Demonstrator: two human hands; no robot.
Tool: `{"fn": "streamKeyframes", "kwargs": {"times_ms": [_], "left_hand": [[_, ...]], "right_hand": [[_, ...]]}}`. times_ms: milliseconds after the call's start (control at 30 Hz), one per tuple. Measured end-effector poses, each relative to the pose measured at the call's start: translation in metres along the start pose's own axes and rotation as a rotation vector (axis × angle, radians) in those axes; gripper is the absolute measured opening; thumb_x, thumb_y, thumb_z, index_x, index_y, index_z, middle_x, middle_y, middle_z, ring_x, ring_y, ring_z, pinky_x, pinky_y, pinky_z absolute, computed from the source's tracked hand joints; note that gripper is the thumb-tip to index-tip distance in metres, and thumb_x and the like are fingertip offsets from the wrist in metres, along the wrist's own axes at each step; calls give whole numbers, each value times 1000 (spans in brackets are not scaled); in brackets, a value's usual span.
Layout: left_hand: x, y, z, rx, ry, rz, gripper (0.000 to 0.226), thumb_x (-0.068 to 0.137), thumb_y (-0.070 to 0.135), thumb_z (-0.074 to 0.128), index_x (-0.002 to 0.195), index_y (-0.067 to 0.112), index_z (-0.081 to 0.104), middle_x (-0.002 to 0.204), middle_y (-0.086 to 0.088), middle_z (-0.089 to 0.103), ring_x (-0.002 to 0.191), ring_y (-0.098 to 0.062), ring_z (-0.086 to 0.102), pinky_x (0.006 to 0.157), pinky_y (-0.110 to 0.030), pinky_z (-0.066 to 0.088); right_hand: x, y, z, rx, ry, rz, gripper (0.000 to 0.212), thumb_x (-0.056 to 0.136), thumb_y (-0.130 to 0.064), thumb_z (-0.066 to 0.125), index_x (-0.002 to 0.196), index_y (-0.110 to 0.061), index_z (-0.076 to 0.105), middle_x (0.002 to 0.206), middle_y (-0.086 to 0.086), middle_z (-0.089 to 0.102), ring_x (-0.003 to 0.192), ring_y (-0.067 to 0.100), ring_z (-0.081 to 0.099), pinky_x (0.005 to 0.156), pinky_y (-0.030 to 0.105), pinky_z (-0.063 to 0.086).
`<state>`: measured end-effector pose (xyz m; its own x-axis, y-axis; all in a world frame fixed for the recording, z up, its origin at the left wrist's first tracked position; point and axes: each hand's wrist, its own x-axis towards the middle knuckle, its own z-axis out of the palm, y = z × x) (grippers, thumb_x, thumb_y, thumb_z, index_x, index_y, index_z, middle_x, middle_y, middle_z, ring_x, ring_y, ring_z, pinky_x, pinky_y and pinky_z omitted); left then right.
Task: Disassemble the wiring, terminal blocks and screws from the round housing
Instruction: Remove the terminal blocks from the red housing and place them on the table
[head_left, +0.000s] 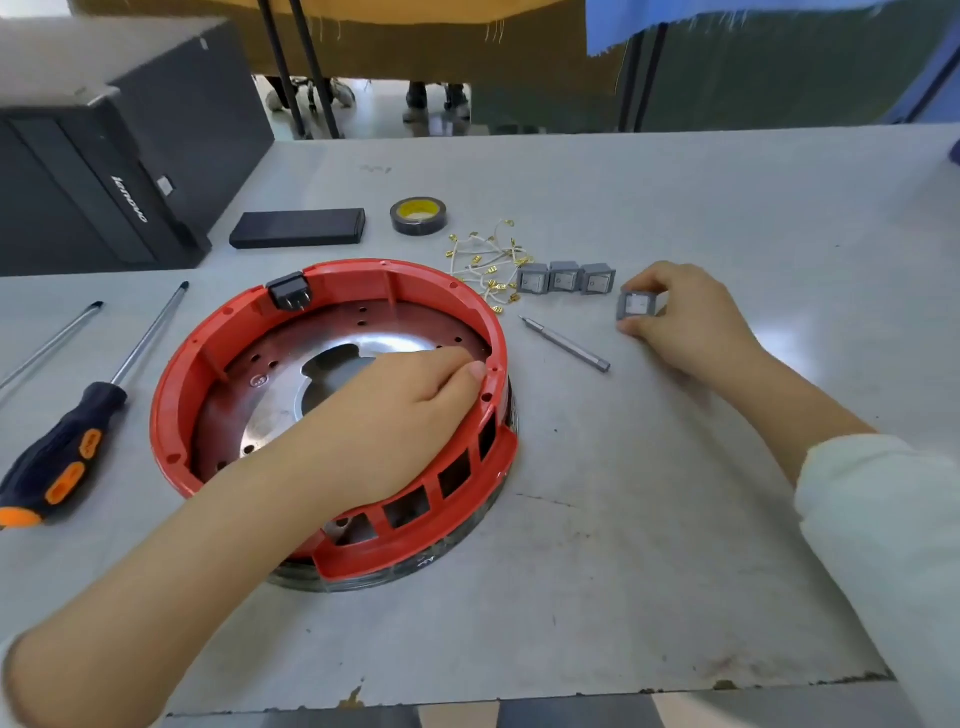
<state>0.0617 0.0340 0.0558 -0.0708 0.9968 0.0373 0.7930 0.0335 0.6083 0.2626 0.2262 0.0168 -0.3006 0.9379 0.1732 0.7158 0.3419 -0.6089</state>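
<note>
1. Housing first: we see the round red housing sitting on the grey table, its metal base plate showing inside and a row of square openings cut in its near wall.
2. Our left hand reaches into the housing, fingers curled against the inside of the right-hand rim with the thumb pressed on the rim's top edge; we cannot tell whether it holds anything small.
3. Our right hand is well apart from the housing, pinching a grey square block between thumb and fingers, at or just above the table.
4. Three more grey blocks stand in a row just left of that hand.
5. A bundle of white wires with gold terminals lies beside the row, near the housing's far rim.
6. A small driver bit lies between the housing and our right hand.
7. A black plug socket remains fitted in the far wall of the housing.
8. Left of the housing lie a black-and-orange screwdriver and a second metal shaft.
9. Farther back are a roll of tape, a flat black box and a black computer case.
</note>
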Motion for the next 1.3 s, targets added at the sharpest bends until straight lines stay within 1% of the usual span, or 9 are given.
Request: {"fn": "streamKeyframes", "kwargs": {"times_ms": [167, 300, 433, 600, 833, 933, 1033, 1167, 1300], "left_hand": [[0, 1, -1, 14, -1, -2, 39, 99, 38, 31, 66, 19, 39, 58, 5, 42, 58, -7, 40, 62, -25, 35], [0, 1, -1, 12, -3, 2, 39, 97, 40, 30, 66, 18, 39, 56, 6, 41, 57, -7, 40, 60, -24, 34], [0, 0, 0, 2, -2, -1, 39, 96, 41, 30, 68, 16, 40, 55, 7, 40, 56, -7, 40, 57, -22, 33], [-1, 0, -1, -8, 3, -6, 40, 97, 40, 30, 69, 13, 42, 56, 5, 41, 55, -7, 40, 58, -23, 34], [-1, 1, -2, 22, -28, -15, 50, 85, 62, 31, 77, 19, 56, 62, 0, 53, 56, -6, 46, 61, -18, 40], [-2, 2, -3, 23, -26, -13, 49, 80, 68, 37, 77, 22, 56, 65, 3, 57, 57, -5, 49, 56, -19, 41], [-4, 5, -4, 23, -30, 16, 40, 78, 63, 49, 76, 24, 57, 70, 4, 62, 59, -8, 54, 55, -25, 46], [-15, 15, -4, 28, -158, 222, 27, 81, 42, 64, 69, 22, 51, 66, 3, 57, 53, -7, 48, 55, -25, 44], [-33, 23, -8, -6, -406, 297, 30, 80, 49, 68, 78, 21, 59, 73, 7, 61, 59, -1, 54, 56, -11, 41]], "right_hand": [[28, 6, -1, -25, -13, 74, 37, 79, -10, 73, 115, -14, 63, 119, 6, 61, 99, 17, 53, 75, 18, 33], [28, 11, -3, -66, -5, 38, 25, 87, -20, 65, 112, -22, 66, 119, -1, 62, 98, 16, 52, 80, 28, 40], [31, 14, 1, -119, 61, 30, 29, 88, -10, 58, 112, -23, 66, 123, 1, 62, 111, 24, 54, 87, 35, 44], [41, 8, 12, -95, 93, 19, 34, 87, 0, 54, 112, -18, 67, 121, 8, 62, 108, 28, 56, 89, 33, 45], [30, 0, 11, -159, 72, -65, 30, 91, -9, 49, 116, -19, 62, 124, 7, 49, 95, 24, 56, 86, 36, 46], [14, -11, 9, -126, 81, -144, 18, 90, -16, 50, 103, -20, 62, 104, 0, 51, 86, 15, 52, 80, 35, 46], [-5, -27, 10, -142, -121, -199, 8, 90, -25, 52, 92, -23, 60, 85, -8, 58, 79, 13, 53, 76, 34, 47], [-24, -45, 16, -76, -199, -290, 14, 96, -33, 49, 91, -22, 57, 91, -3, 62, 73, 10, 51, 70, 28, 38], [-32, -69, 12, 150, -219, -288, 21, 96, -41, 48, 107, -26, 56, 101, -10, 59, 82, -2, 53, 72, 10, 37]]}}
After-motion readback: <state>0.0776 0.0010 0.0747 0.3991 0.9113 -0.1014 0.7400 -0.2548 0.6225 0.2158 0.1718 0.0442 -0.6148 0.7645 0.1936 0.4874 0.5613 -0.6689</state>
